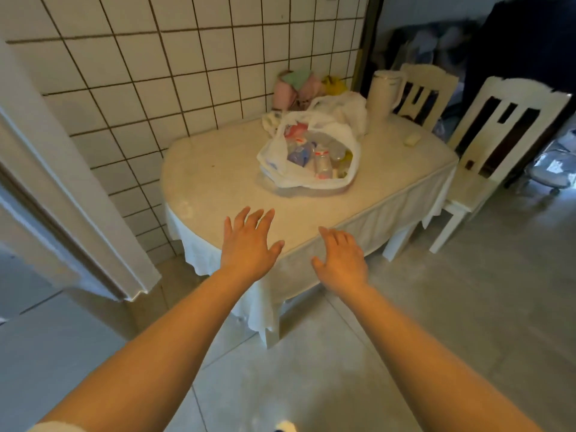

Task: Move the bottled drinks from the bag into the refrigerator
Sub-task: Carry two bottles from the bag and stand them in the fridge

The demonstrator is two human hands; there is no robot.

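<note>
A white plastic bag [274, 157] lies open on the table [218, 179], with several bottled drinks [322, 162] visible inside it, clear bottles with red and blue labels. My left hand [247, 244] is stretched out over the table's near edge, palm down, fingers spread, holding nothing. My right hand [341, 258] hovers beside it at the table's edge, also open and empty. Both hands are well short of the bag. No refrigerator is clearly in view.
A white jug [383, 92] and pink and green bundles [296, 87] stand at the table's back by the tiled wall [156, 73]. Two pale chairs [498, 126] stand at the right. A white door frame [78, 213] juts out at the left.
</note>
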